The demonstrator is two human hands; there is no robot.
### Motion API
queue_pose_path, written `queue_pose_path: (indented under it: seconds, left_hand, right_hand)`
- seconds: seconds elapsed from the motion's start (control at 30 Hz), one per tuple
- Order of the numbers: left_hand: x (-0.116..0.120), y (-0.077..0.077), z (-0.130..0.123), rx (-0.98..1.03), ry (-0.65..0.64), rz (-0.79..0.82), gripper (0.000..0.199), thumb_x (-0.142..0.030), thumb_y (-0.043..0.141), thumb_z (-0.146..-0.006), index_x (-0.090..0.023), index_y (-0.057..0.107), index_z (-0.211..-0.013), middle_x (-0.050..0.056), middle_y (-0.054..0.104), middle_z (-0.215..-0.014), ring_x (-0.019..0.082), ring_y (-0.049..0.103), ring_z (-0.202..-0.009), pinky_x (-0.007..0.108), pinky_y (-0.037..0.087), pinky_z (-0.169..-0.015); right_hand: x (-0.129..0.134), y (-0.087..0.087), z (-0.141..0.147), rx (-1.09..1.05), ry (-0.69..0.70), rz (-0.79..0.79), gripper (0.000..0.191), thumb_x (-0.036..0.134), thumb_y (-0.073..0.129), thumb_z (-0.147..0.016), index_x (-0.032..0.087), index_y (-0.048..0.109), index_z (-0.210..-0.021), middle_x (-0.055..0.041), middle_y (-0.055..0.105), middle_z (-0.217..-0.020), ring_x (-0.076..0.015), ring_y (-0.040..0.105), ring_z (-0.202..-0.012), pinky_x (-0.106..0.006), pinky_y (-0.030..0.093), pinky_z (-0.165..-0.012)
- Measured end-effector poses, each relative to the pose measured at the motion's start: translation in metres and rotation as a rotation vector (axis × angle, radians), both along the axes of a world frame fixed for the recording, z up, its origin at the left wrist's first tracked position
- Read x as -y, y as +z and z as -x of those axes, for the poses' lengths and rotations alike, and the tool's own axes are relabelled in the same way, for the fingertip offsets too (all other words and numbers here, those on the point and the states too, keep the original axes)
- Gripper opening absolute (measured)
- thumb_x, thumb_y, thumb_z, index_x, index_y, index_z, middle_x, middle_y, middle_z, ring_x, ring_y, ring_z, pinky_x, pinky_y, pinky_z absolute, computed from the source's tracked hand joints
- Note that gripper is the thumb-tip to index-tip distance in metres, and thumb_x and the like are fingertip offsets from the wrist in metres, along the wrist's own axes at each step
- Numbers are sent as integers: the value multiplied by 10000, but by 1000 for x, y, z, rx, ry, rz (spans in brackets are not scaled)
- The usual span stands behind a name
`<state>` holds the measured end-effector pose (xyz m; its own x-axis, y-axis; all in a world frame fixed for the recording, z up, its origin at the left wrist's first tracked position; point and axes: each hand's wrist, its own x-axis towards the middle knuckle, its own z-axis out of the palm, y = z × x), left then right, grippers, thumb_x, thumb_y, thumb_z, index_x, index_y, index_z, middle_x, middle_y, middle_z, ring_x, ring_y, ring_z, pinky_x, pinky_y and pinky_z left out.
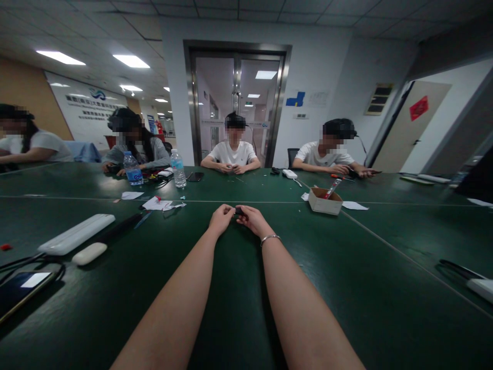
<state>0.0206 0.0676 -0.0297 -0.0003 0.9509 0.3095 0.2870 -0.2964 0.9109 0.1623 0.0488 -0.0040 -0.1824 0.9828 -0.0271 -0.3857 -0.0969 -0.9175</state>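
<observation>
Black small piece | place: mid-bench, left of the box | grip: left hand and right hand both pinching it | progress: picked up, not set down; work finished or remaining on it too small to tell

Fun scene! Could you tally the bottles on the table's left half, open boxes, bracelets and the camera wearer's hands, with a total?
Bottles: 2 (left bottle, right bottle)
Open box: 1
Bracelet: 1
Hands: 2 (left hand, right hand)
Total: 6
The dark item between the hands is too small to count surely.
</observation>
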Motion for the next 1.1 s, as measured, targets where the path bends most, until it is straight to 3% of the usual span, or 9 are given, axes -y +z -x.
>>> queue_pose_path:
  seconds: [0.53,0.73,1.1]
  left_hand:
    - [2,2,1,-30,40,11,174,-306,515,-785,-192,600,-883,12,626,-751,118,563,-668,236,431,-639]
    - [3,1,0,-26,19,64,271,-395,485,-808,-180,583,-941,8,614,-686,115,548,-591,245,432,-622]
    - [0,-1,0,-44,42,29,251,-350,468,-816,-184,584,-963,14,620,-735,116,557,-642,242,429,-644]
  right_hand:
    - [0,-1,0,9,7,-5,138,154,499,-854,119,633,-863,13,548,-526,-47,453,-419,-233,535,-533]
    - [-2,-1,0,1,3,-6,121,159,521,-842,126,638,-840,15,536,-516,-52,463,-424,-225,533,-520]
    - [-2,-1,0,-8,6,3,146,141,495,-855,126,637,-825,17,519,-505,-53,459,-424,-228,533,-521]
